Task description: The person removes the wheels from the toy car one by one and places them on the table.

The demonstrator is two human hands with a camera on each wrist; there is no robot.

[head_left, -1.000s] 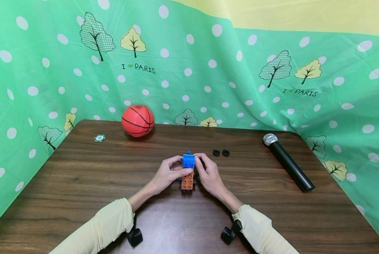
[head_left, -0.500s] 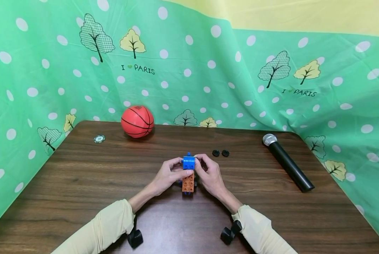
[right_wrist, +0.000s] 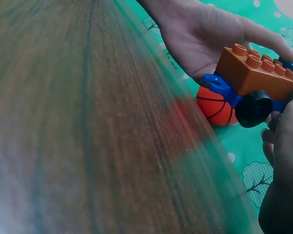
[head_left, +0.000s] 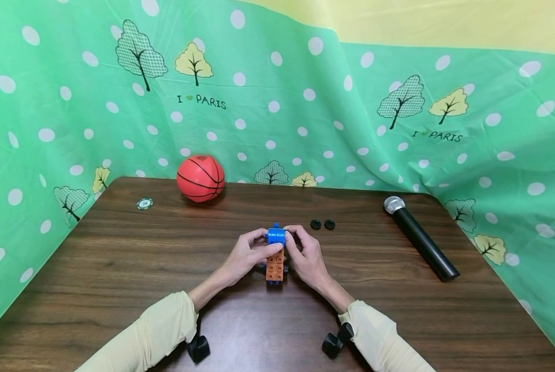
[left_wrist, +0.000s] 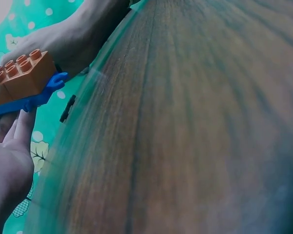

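A toy car of building bricks [head_left: 275, 271] is held between both hands over the middle of the table. Orange bricks [right_wrist: 263, 78] with round studs sit on its blue chassis [left_wrist: 31, 101], and a curved blue brick [head_left: 276, 234] is at the far end. One black wheel [right_wrist: 254, 108] shows on its side in the right wrist view. My left hand [head_left: 245, 260] grips the car from the left, thumb across the near edge of the blue brick. From the right, my right hand [head_left: 308, 261] pinches the far end; its fingertips are partly hidden.
Two small black wheels [head_left: 322, 225] lie beyond my right hand on the wooden table [head_left: 142, 268]. A red toy basketball [head_left: 200, 179] and a poker chip [head_left: 144, 203] are at the back left. A black microphone [head_left: 421, 240] lies on the right.
My left thumb has shifted slightly away from me, from the orange bricks onto the blue brick's near edge. The car has tilted a little; the right hand has hardly moved.
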